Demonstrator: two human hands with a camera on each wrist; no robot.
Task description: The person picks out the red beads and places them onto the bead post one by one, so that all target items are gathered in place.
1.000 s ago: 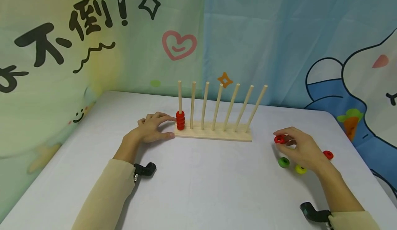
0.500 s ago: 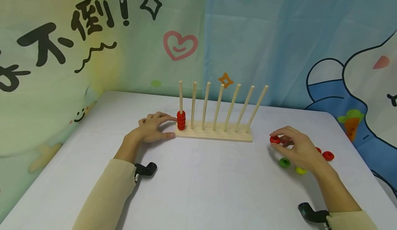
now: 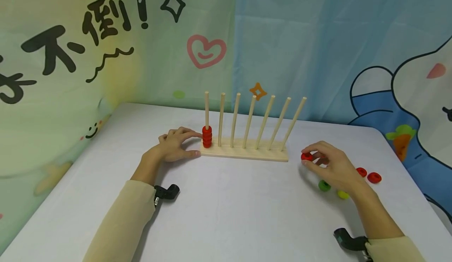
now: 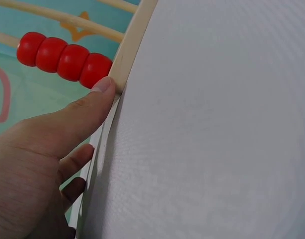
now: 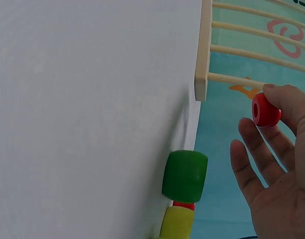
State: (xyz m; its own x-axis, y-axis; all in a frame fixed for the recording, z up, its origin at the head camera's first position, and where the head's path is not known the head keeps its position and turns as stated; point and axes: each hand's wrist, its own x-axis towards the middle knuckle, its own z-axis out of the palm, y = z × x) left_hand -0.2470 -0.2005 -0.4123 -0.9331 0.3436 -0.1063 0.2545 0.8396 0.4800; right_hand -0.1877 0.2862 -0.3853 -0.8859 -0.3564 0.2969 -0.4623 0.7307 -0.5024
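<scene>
A wooden peg rack (image 3: 243, 153) stands on the white table, its upright pegs in a row. Several red beads (image 3: 207, 137) are stacked on the leftmost peg. My left hand (image 3: 174, 146) touches the rack's left end, thumb at the front corner and index finger beside the beads; the left wrist view shows the thumb (image 4: 95, 107) against the base. Right of the rack, my right hand (image 3: 330, 166) pinches a red bead (image 5: 265, 110) between thumb and index finger, above the table. In the right wrist view, the bead's hole shows and the other fingers are spread.
Near my right hand lie a green bead (image 3: 324, 185), a yellow bead (image 3: 343, 194) and two red beads, one nearer (image 3: 361, 171) and one farther right (image 3: 374, 177). A printed cloth (image 3: 282, 38) hangs behind the table (image 3: 226, 211).
My right hand has moved left toward the rack with the red bead, uncovering another red bead on the table. My left hand stays at the rack's end.
</scene>
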